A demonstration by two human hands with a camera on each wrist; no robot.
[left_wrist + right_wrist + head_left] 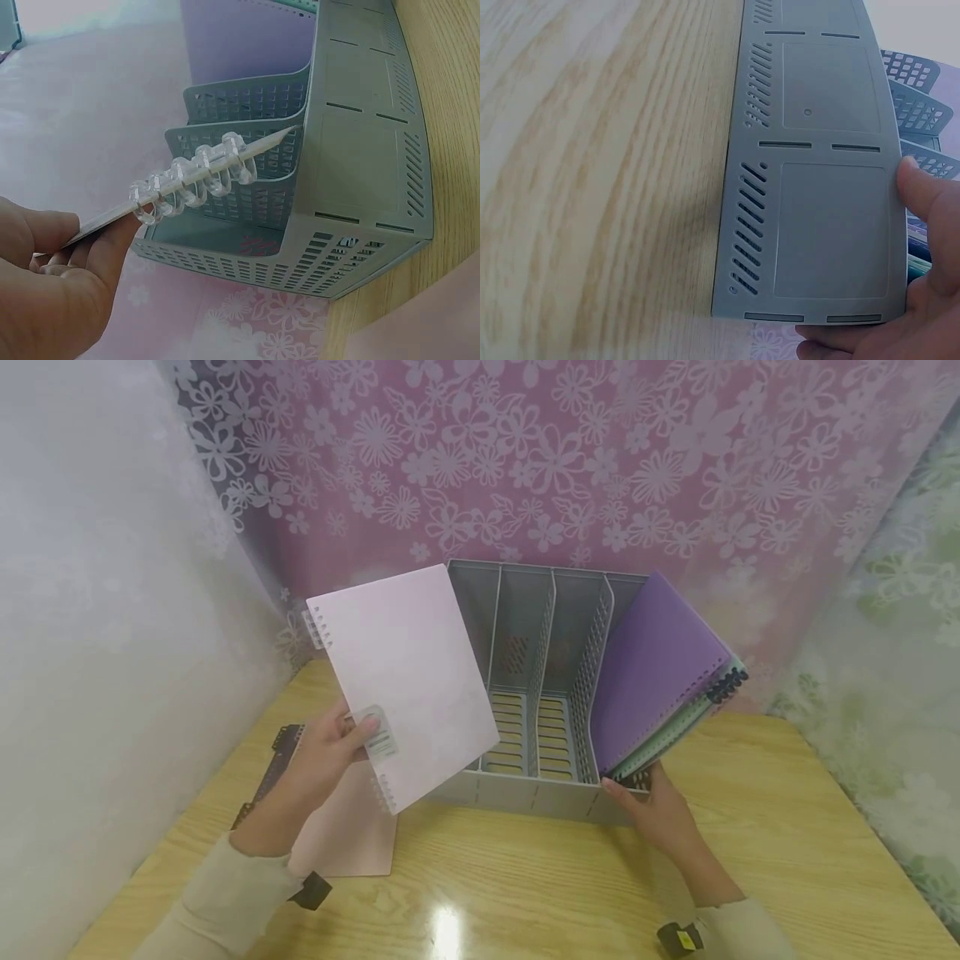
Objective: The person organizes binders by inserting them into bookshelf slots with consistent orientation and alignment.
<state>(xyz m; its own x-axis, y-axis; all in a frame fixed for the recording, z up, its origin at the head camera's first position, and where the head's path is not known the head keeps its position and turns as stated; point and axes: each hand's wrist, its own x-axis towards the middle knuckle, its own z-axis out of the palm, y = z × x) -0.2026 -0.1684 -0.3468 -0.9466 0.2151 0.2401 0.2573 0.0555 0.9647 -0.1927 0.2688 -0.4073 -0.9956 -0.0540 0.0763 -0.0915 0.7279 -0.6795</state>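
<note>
The pale notebook (412, 668) is pinched by the left hand (330, 747), its thumb laid on the cover and the other fingers mostly hidden behind; in the left wrist view they are seen bent underneath. The near right corner of the grey organizer (510, 793) is gripped by the right hand (660, 814), the thumb over the rim and the fingers curled round the end, their tips partly out of sight.

The notebook is held tilted toward the organizer's ten o'clock side, and the leftmost compartment is largely covered by it; whether the two are touching cannot be told. The print on its label (380, 731) is too blurred to be read.

At the organizer's three o'clock, a purple notebook (652, 668) is leaned in the rightmost compartment, with a green-edged stack (667, 735) partly hidden beneath it.

Toward eight o'clock, a pink notebook (352, 835) and a dark notebook (273, 772) are laid on the wooden table (555, 885), both partly blocked by the left arm. At twelve o'clock, the background is filled by a floral curtain (487, 460), cut off by the frame.
</note>
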